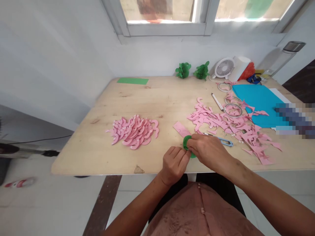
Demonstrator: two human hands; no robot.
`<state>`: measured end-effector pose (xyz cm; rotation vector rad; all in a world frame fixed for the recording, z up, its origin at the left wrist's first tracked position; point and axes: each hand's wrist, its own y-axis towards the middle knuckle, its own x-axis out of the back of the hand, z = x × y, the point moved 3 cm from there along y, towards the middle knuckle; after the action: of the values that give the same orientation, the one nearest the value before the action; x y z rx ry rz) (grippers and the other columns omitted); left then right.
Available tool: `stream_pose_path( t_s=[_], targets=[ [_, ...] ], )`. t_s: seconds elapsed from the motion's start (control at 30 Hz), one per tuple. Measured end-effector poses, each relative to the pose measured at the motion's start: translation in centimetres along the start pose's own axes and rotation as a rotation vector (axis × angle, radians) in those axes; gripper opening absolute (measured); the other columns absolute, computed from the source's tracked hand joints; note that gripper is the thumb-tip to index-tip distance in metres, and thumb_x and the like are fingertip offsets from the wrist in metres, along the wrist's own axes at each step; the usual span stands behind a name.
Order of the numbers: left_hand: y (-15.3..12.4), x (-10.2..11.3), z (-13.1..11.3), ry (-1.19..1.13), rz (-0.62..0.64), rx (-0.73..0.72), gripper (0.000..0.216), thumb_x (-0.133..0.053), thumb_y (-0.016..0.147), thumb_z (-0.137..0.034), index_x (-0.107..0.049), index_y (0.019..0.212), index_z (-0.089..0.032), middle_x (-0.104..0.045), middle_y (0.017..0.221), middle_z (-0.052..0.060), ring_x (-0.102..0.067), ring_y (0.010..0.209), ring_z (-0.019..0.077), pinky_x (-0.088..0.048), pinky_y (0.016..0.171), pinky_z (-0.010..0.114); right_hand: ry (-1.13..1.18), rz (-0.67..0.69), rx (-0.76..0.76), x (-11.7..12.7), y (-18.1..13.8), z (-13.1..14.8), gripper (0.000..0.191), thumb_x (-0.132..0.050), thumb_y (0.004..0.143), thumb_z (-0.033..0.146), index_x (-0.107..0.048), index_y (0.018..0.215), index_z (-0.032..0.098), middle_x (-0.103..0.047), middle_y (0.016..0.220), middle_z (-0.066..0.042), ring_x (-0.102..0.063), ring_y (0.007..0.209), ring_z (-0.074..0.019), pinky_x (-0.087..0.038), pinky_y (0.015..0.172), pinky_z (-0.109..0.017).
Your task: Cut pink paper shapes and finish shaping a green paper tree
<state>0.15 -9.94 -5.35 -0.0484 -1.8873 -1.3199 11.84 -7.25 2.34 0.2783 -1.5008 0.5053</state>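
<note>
Both hands meet near the table's front edge around a green paper piece (186,142) with a rounded upper edge. My left hand (175,164) is closed, its thumb and fingertips pinching the lower part of that paper. From the right, my right hand (208,149) pinches the same paper higher up; the fingers cover much of its shape. Just behind it lies a pink paper strip (180,128) with lines on it. A light-blue utility knife (225,142) lies partly behind my right hand.
Curved pink paper cut-outs (137,131) are heaped on the left. Pink scraps (221,121), a white pen (217,101) and metal rings (233,110) lie on the right. At the back are a green strip (133,81), green paper ornaments (183,70), a fan (224,68) and blue sheets (258,98).
</note>
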Motion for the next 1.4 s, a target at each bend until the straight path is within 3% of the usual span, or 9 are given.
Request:
stream_pose_path(
  t_s=[0.4, 0.9, 1.4],
  targets=[
    [-0.2, 0.0, 0.2, -0.011, 0.003, -0.027, 0.012, -0.057, 0.079, -0.008, -0.057, 0.09, -0.012, -0.061, 0.067, 0.004, -0.053, 0.065, 0.0155, -0.038, 0.058, 0.03, -0.038, 0.134, 0.059, 0.7, 0.9, 0.2, 0.013, -0.053, 0.082, 0.01, -0.063, 0.079, 0.018, -0.065, 0.08, -0.004, -0.06, 0.072, -0.0184, -0.022, 0.05, -0.026],
    [0.3, 0.5, 0.0, -0.016, -0.06, -0.022, 0.015, -0.062, 0.075, -0.005, -0.058, 0.089, -0.011, -0.065, 0.084, 0.01, -0.06, 0.082, 0.0193, -0.048, 0.066, 0.033, 0.093, 0.067, 0.041, -0.1, 0.1, -0.8, 0.022, -0.046, 0.089, 0.017, -0.062, 0.075, 0.018, -0.065, 0.078, -0.004, -0.06, 0.072, -0.0158, -0.031, 0.058, -0.024],
    [0.3, 0.3, 0.0, -0.041, -0.048, -0.021, 0.011, -0.06, 0.077, -0.005, -0.059, 0.085, -0.012, -0.068, 0.087, 0.011, -0.06, 0.084, 0.0199, -0.052, 0.068, 0.034, 0.103, 0.051, 0.021, -0.3, 0.2, -0.8, 0.022, -0.047, 0.088, 0.015, -0.063, 0.074, 0.018, -0.067, 0.078, -0.004, -0.063, 0.072, -0.0176, -0.032, 0.058, -0.026]
  ],
)
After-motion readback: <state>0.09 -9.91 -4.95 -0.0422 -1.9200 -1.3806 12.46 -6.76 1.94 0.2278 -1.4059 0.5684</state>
